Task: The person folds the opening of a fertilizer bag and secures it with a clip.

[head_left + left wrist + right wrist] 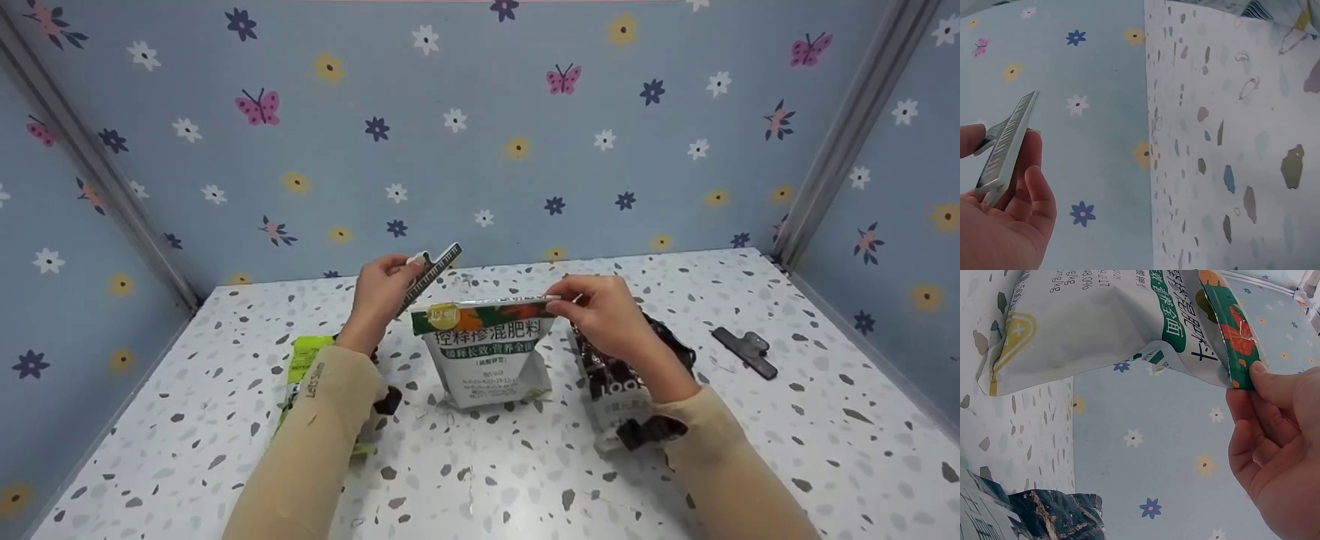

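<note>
In the head view my left hand point(381, 291) holds a long clip point(436, 276) between thumb and fingers, raised just left of the upright white fertilizer bag point(487, 360). The left wrist view shows the ridged, pale-edged side of this clip point(1009, 147). At the bag's upper right corner, my right hand point(602, 311) pinches the green-and-orange top strip point(480, 316), which looks folded over. The right wrist view shows thumb and fingers of the right hand point(1278, 419) on that strip point(1238, 340). The bag's base stands on the table.
A green bag point(306, 352) lies on the speckled table point(480, 480) at left, partly behind my left forearm. A black-and-white bag point(609, 390) lies at right, partly under my right forearm. Farther right rests a black clip point(746, 352). Flower-patterned walls point(480, 172) enclose the table's back and sides.
</note>
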